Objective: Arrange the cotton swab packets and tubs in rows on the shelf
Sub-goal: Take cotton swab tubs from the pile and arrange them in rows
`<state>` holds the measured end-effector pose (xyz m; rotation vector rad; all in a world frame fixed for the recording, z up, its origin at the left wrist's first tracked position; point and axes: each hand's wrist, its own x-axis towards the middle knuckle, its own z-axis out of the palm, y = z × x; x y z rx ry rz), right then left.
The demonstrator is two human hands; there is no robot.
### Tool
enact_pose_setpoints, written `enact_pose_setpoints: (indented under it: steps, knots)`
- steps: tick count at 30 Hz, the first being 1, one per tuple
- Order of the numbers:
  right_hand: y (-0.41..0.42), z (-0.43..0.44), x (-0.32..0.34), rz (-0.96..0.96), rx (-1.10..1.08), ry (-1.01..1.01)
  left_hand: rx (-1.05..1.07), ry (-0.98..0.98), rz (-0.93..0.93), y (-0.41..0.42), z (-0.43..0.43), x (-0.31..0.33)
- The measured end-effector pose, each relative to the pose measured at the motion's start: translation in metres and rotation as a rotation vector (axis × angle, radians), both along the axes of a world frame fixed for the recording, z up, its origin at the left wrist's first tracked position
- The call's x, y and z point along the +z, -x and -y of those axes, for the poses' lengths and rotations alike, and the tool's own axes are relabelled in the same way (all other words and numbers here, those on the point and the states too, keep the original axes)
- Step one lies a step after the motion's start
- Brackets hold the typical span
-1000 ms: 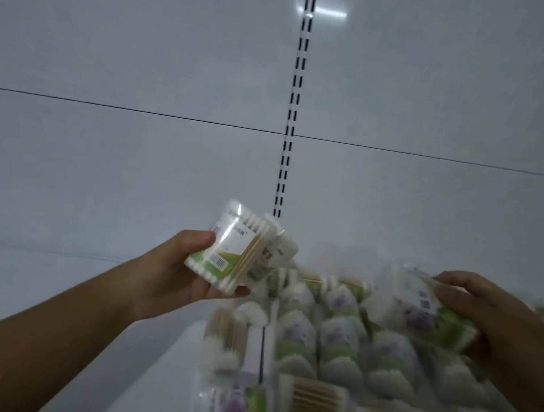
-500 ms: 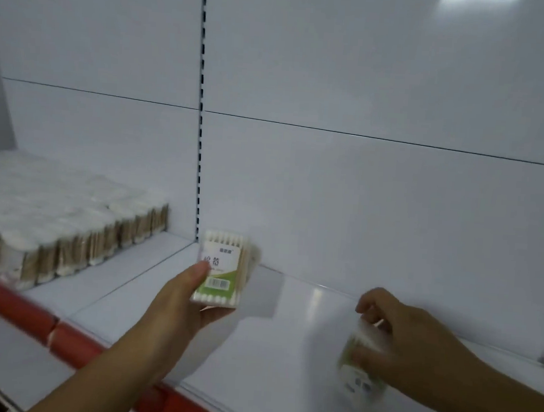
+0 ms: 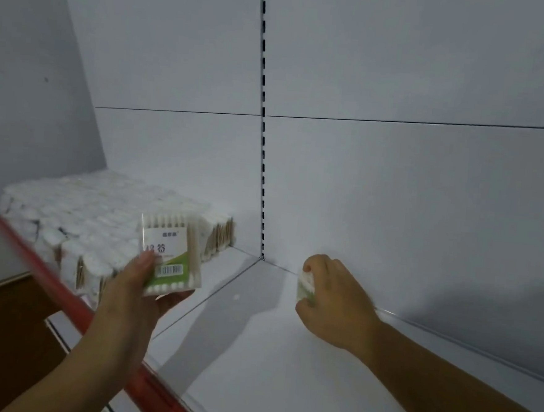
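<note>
back panel (image 3: 394, 182): white, behind both hands; horizontal joint line well above them.
side wall (image 3: 30, 92): grey, far left of the left hand, closes off that end.
shelf (image 3: 270, 350): white board under both hands. Bare surface shows between the hands, in front of the right hand and off to its right. Back edge meets the panel just behind the right hand.
stocked block (image 3: 86, 218): tight rows of swab packets, cotton tips up, left of and behind the left hand. Its right edge stops short of the upright, with a bare strip of board beside it.
red strip (image 3: 65, 291): front edge of shelf, runs diagonally under the left forearm.
slotted upright (image 3: 263, 124): vertical slot line in the panel, between the hands, ends at the shelf corner just left of the right hand.
seam (image 3: 206, 301): thin line across the board, between the hands, nearer the left.
left hand (image 3: 129, 295): grasping the labelled packet, thumb across its front, fingers underneath.
right hand (image 3: 331, 300): knuckles up, fingers curled round the swab pack, near the back edge.
labelled packet (image 3: 170, 256): upright, green and white label with barcode, held above the board in front of the block's right end.
swab pack (image 3: 305, 287): white and green, blurred, mostly hidden by fingers. Packet or tub, cannot tell. Touching the board, cannot tell.
</note>
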<state>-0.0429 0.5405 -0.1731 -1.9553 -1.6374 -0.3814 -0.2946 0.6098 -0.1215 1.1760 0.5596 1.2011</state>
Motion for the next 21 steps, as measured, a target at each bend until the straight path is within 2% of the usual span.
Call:
enact_pose_setpoints:
  steps: [5,9,12,17,19,21]
  knots:
    - [0.001,-0.037,-0.004,-0.041,0.010,-0.051,-0.072,0.029,0.012,-0.011,-0.022,0.001]
    - [0.002,-0.060,-0.002,0.055,0.035,-0.134,-0.204,0.022,0.025,-0.008,-0.059,-0.002]
    - [-0.001,-0.073,-0.003,0.166,-0.085,-0.136,-0.359,0.023,0.085,0.000,-0.090,-0.006]
    - [-0.003,-0.079,-0.007,0.229,-0.195,-0.130,-0.561,0.124,0.163,-0.019,-0.115,-0.005]
    - [-0.002,-0.073,0.001,0.187,-0.179,-0.195,-0.635,0.153,0.182,-0.036,-0.116,-0.003]
    - [0.001,-0.063,0.019,0.030,-0.176,-0.290,-0.722,0.156,0.176,-0.053,-0.112,-0.001]
